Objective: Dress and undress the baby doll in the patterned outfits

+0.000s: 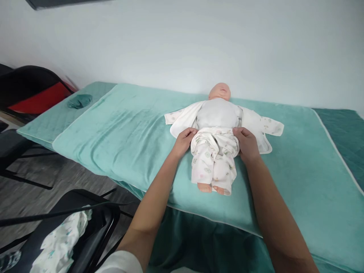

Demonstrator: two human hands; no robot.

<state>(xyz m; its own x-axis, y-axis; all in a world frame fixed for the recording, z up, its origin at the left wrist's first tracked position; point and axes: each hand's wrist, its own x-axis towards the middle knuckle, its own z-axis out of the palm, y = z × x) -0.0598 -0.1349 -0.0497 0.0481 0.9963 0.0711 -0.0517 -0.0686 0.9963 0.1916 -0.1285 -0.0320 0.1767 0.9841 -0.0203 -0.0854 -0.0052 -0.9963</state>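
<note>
Pants (214,159): white, small print, right of centre in frame. Both legs of the doll (220,91) inside, bare feet (204,187) out at the hems. Cloth bunched over the hips. Jacket (253,123), white, lies open beneath the doll, sleeves spread left and right; cannot tell whether arms fill them.

Left hand (184,141): fingers grasping the pants at the left end of the waistband (217,131). Right hand (248,146): fingers grasping the pants at the waistband's right end, thumb on top.

Count: one doll, one pair of pants, one jacket with two sleeves, two feet, two hands. Chairs at left, two at least.

Doll on its back on the green bed (113,129), head toward the wall (182,45), feet toward the near edge. Bed has one oval hole (80,101), upper left of frame, lined in green cloth.

Lower left: black chair (104,212) carrying a crumpled white cloth (64,242) with green print; a thin black bar (57,216) crosses in front of it. Clear object (10,261) at the frame's left edge, too blurred to name. Red-and-black chair (42,98) at upper left, by the bed's end. Grey floor (93,176) between.
</note>
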